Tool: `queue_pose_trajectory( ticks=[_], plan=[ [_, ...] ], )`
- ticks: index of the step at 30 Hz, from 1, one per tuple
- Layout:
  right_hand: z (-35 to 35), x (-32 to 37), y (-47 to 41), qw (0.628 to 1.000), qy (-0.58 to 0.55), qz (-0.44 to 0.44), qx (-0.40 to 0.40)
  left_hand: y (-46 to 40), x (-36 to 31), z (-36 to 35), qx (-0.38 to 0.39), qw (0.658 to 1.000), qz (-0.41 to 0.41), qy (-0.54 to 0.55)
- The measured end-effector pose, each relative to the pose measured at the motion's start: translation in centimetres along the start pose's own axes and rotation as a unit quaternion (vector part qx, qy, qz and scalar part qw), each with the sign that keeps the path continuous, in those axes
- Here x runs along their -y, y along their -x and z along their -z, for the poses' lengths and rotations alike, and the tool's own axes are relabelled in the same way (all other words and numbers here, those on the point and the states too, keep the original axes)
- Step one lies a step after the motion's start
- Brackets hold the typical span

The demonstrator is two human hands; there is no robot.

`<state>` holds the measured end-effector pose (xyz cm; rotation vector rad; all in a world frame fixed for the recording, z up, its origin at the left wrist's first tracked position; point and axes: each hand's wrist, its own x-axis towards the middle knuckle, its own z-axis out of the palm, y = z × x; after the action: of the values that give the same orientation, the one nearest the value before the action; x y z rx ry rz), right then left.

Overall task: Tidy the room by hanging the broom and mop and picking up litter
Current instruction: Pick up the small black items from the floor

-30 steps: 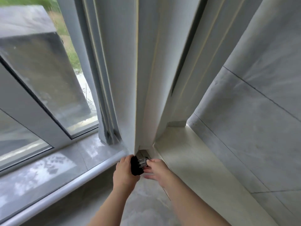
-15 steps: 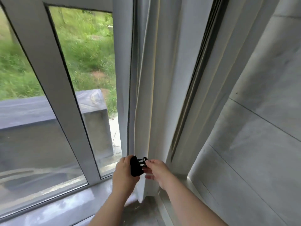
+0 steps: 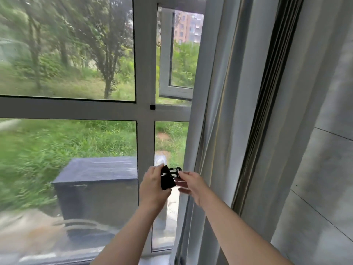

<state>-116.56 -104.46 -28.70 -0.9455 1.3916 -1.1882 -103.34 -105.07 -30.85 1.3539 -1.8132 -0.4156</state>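
A small black object (image 3: 167, 179) with a thin black clip-like end sits between both hands in front of the window. My left hand (image 3: 152, 186) grips its wider black body. My right hand (image 3: 188, 183) pinches the thin end with thumb and forefinger. What the object is I cannot tell. No broom, mop or other litter shows in this view.
A grey-framed window (image 3: 145, 111) fills the left and middle, with a small sash (image 3: 175, 90) swung open outward. A pale grey curtain (image 3: 219, 131) hangs just right of my hands. A grey tiled wall (image 3: 324, 169) stands at the right. A dark box (image 3: 99, 184) sits outside.
My view has swung up from the floor corner and sill to the window. Both hands rose with it, holding the black object the same way throughout.
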Motion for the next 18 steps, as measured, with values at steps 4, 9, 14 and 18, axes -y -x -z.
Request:
queue_pose_trajectory(
  ticks=[4,9,14,18],
  plan=[
    [-6.4,3.9,2.9,0.997,-0.021,0.061,0.031,0.2,0.0,7.8,-0.089,0.996,-0.014,-0.013],
    [-16.4,7.0,7.9,0.989,-0.045,0.094,0.109,3.2,2.9,19.3,-0.174,0.983,0.001,-0.050],
    [-28.0,7.7,14.8,0.976,-0.030,0.099,0.189,9.1,6.5,31.3,-0.216,0.971,0.038,-0.092],
    [-37.4,5.8,21.4,0.960,-0.008,0.077,0.269,16.3,10.6,40.2,-0.238,0.958,0.080,-0.138]
  ],
)
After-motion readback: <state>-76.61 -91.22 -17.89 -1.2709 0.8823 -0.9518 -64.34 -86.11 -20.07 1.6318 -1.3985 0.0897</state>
